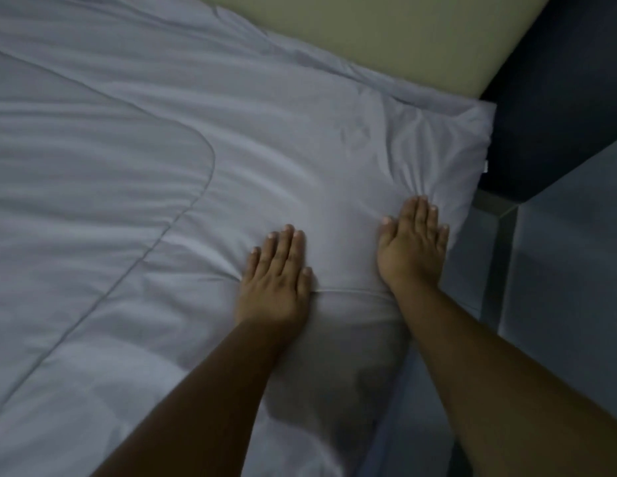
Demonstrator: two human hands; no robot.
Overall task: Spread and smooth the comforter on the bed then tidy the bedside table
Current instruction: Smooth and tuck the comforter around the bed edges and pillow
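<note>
Dim, bluish, soft-focus view (slight motion blur throughout), deep shadow at upper right, wide-angle bending at edges.

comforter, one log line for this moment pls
step: smoothing comforter | left hand: flat, palm down | right hand: flat near bed corner | creases: remain by right fingertips

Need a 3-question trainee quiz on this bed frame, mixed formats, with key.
1. True or false: both hands lie flat, palms down, on the comforter.
2. Which hand is nearer the corner of the comforter by the headboard? A) left hand B) right hand
3. Fill in: the fabric bunches into creases just beyond the right hand's ____.

Key: 1 true; 2 B; 3 fingertips.
</note>
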